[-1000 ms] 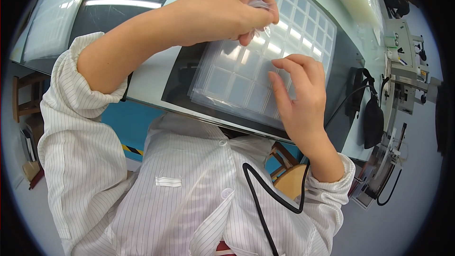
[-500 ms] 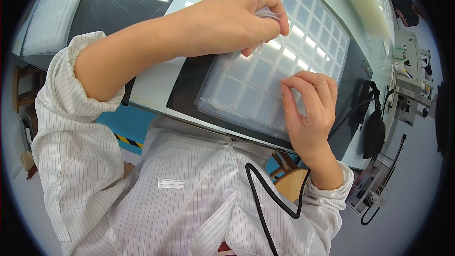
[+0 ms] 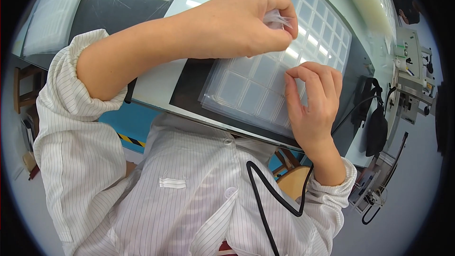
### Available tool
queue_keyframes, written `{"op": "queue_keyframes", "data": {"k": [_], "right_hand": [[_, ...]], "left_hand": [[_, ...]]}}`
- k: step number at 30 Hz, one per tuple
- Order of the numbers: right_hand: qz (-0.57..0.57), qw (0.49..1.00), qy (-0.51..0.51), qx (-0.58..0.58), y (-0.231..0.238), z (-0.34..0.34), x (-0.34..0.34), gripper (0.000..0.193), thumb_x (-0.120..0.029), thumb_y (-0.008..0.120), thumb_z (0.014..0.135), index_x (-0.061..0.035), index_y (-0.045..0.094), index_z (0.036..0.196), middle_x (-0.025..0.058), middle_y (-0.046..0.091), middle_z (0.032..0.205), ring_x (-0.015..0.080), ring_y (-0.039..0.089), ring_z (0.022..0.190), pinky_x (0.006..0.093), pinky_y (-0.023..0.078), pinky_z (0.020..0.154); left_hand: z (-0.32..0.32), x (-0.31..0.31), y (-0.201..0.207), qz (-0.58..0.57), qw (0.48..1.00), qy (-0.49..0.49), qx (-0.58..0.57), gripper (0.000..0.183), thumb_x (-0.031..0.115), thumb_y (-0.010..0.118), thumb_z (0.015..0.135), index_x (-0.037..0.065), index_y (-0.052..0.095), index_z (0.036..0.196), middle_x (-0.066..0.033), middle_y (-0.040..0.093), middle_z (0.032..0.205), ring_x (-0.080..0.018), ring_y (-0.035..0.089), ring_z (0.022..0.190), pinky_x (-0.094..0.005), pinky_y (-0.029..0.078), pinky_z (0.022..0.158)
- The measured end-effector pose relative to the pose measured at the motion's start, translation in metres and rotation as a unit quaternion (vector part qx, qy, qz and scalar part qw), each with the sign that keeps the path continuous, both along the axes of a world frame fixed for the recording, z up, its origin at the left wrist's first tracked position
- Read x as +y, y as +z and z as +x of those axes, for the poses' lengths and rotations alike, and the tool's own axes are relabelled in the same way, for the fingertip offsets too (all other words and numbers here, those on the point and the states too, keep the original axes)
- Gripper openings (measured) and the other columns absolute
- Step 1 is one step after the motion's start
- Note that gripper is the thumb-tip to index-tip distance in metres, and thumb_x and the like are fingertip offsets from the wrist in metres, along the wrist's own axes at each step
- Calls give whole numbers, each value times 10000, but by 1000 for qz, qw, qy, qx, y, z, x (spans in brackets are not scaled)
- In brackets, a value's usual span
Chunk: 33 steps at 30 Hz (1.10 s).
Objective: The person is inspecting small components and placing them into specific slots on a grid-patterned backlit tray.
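Clear plastic lay before us in the head view: a stack of grid-celled sheets on a black mat, which rested on the pale surface. We had our hands apart. Our left hand reached across above the stack, its fingers curled round crumpled clear film. Our right hand hovered or rested over the near right part of the sheets, thumb and index tips nearly meeting; we could not tell whether they pinched anything.

We judged the step to be clearing loose film from the gridded sheets. To do it well, we needed the scraps tucked deep in the left palm so none dropped back, and a light fingertip touch on the right so no cell creased. Bright reflected streaks crossed the cells, so film edges there would be easy to miss. We also had to keep the dangling black cord from snagging.
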State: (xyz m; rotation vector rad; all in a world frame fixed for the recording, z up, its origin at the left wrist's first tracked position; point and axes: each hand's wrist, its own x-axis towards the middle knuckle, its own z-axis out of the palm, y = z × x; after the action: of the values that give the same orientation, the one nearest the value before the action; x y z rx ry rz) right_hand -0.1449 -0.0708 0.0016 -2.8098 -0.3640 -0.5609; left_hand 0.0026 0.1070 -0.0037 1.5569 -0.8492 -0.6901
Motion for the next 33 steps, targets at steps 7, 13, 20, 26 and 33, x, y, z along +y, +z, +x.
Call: {"op": "queue_keyframes", "data": {"k": [7,13,20,26,33], "right_hand": [[295,952,6,80,29,8,6,140,27,705,847,-12,678,980,71,639,958,181,557,854,294,427,720],[186,979,-24,80,13,13,14,145,6,681,904,15,654,1046,85,619,1057,181,581,930,282,462,813],[7,1000,16,8,-2,13,21,219,11,765,761,-21,675,959,97,620,954,285,569,896,371,464,783],[4,1000,15,-2,-4,15,22,191,26,771,766,-17,680,929,103,643,970,281,573,889,362,463,779],[18,1000,12,-12,-3,19,23,183,18,768,763,-18,672,915,104,646,958,282,570,878,351,454,785]], "left_hand": [[-6,1,-5,-52,990,-99,-90,255,260,713,913,47,644,1035,11,596,853,-47,532,713,-222,430,587],[16,2,10,-1,997,-13,78,462,363,674,847,-13,617,1109,-59,614,795,-127,569,665,-275,474,613],[16,4,18,12,990,8,141,321,153,545,937,-20,573,1206,-53,608,792,-102,555,644,-257,450,572],[20,5,13,33,993,-4,111,318,161,538,926,-13,579,1188,-39,577,712,-106,522,597,-263,416,537],[20,5,15,48,990,-1,130,298,174,540,928,-12,583,1156,-21,553,701,-92,499,600,-258,405,540]]}}
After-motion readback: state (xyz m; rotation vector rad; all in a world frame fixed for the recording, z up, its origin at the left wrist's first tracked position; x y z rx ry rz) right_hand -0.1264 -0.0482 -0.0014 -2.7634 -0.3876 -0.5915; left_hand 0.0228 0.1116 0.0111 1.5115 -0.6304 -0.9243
